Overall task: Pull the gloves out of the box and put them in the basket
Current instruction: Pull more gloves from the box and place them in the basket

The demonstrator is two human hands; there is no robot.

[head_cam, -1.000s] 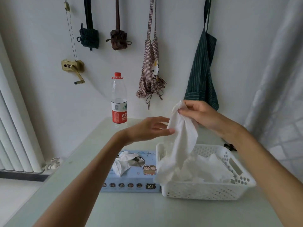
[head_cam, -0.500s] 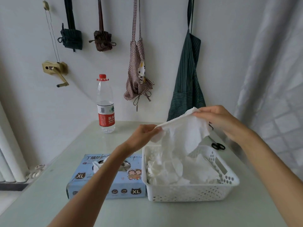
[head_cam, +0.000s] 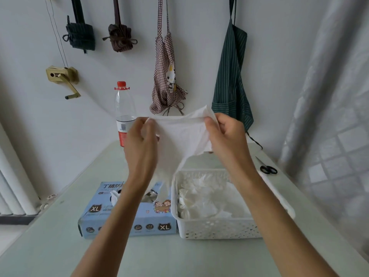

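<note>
The glove (head_cam: pixel 179 134) is white and thin, and it is up in the air above the table (head_cam: pixel 159 254), stretched out between the two hands. The left hand (head_cam: pixel 140 140) pinches its edge at 9 o'clock, and the right hand (head_cam: pixel 225 138) pinches its edge at 3 o'clock. The rest of the glove hangs down between them, over the gap where the box meets the basket. The blue box (head_cam: pixel 127 216) sits on the table at 7 o'clock from the glove, with a bit of white poking out of its top. The white basket (head_cam: pixel 217 228) touches the box on its 3 o'clock side and has more white gloves in it. A water bottle (head_cam: pixel 123 108) stands at 10 o'clock, and black scissors (head_cam: pixel 268 169) lie at 3 o'clock from the basket.
</note>
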